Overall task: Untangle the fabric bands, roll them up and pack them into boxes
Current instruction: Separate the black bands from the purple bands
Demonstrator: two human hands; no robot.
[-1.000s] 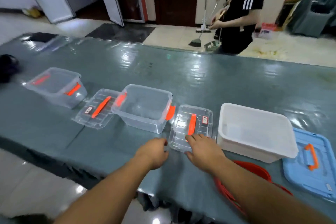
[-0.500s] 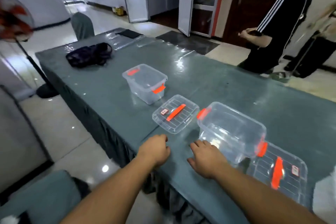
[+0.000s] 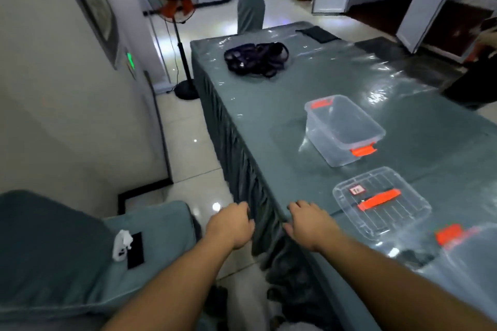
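Fingers of the left hand (image 3: 231, 226) curl loosely at the skirted edge of the grey-green, plastic-covered surface (image 3: 269, 115) and hold nothing. The right hand (image 3: 309, 226) lies on the edge just beside it, fingers bent, equally empty. The dark purple tangled heap of fabric bands (image 3: 256, 59) sits at the far end of the surface, well apart from both hands. It looks soft, limp and light, likely to snag on itself, so lifting one loose outer loop seems wiser than grabbing the whole mass. Further right stand a clear rigid plastic box with orange latches (image 3: 343, 130) and a flat clear ribbed lid with an orange handle (image 3: 380, 201), both smooth and probably slippery.
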